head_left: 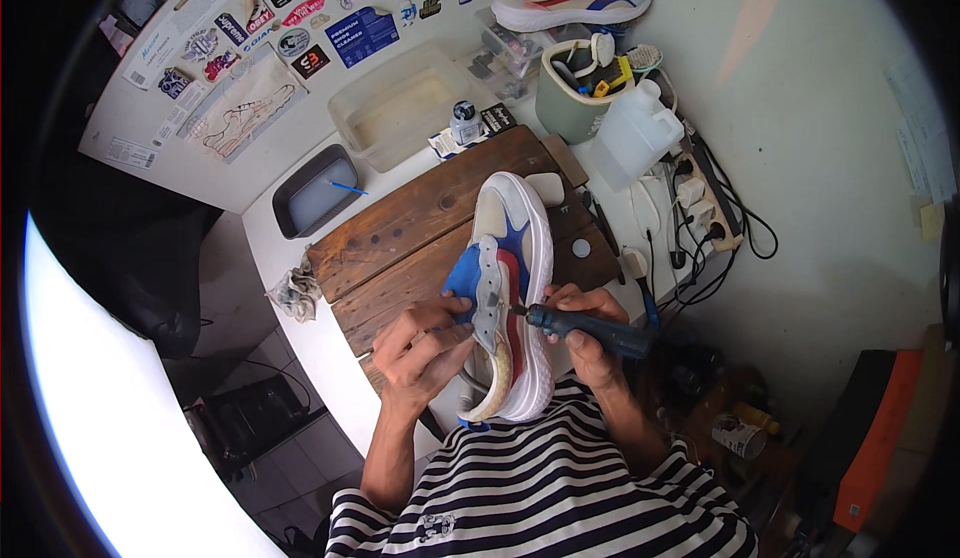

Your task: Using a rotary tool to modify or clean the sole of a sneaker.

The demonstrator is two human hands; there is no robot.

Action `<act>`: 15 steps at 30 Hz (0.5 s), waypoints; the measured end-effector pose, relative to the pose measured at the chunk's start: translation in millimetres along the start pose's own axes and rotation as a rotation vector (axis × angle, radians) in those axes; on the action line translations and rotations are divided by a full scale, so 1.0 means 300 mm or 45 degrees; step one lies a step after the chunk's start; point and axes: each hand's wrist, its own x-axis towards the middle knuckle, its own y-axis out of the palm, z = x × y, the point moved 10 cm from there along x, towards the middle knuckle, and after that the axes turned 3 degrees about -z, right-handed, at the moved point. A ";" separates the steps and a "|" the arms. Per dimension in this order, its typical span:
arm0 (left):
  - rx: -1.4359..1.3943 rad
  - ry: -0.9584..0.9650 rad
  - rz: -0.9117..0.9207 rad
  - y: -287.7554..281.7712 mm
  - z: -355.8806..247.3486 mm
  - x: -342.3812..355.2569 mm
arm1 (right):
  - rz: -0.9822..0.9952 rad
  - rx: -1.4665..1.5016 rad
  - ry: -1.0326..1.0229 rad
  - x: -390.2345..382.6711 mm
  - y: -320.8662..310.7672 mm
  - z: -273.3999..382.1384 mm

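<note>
A sneaker [513, 268] in white, blue, red and cream lies lengthwise on a dark wooden board [380, 248], toe away from me, heel close to my striped shirt. My left hand [415, 348] pinches the edge of its blue and grey lace flap, with the fingers closed on it. In my right hand [597, 363] is a dark rotary tool [612, 336], gripped like a pen. Its thin tip points left at the row of eyelets; whether it touches the shoe I cannot tell. No laces show in the eyelets.
Beyond the board stand a clear plastic tub [345, 108], a small bottle [465, 123], a green bin of brushes [570, 108] and a white jug [635, 138]. A dark tray [300, 198] and crumpled cloth [296, 293] lie left. Cables and a power strip [715, 193] run along the right.
</note>
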 end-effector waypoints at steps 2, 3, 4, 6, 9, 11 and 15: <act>0.011 0.003 -0.006 0.000 -0.001 0.000 | -0.110 0.020 0.092 -0.003 -0.020 -0.018; 0.011 0.004 -0.006 0.000 -0.001 0.001 | -0.098 -0.004 0.082 -0.005 -0.022 -0.018; 0.001 0.005 0.000 0.001 -0.002 0.001 | -0.085 -0.028 0.071 -0.007 -0.025 -0.019; -0.008 0.005 0.004 0.001 -0.005 0.003 | 0.007 -0.039 0.017 -0.002 -0.022 -0.015; 0.014 -0.010 0.018 0.002 -0.005 0.003 | 0.066 -0.039 -0.041 -0.002 -0.009 -0.005; 0.024 0.010 0.007 0.000 -0.008 0.001 | 0.030 -0.027 -0.045 -0.005 -0.010 -0.004; 0.012 -0.010 0.021 0.002 -0.001 -0.004 | 0.021 -0.015 -0.006 -0.009 -0.028 -0.020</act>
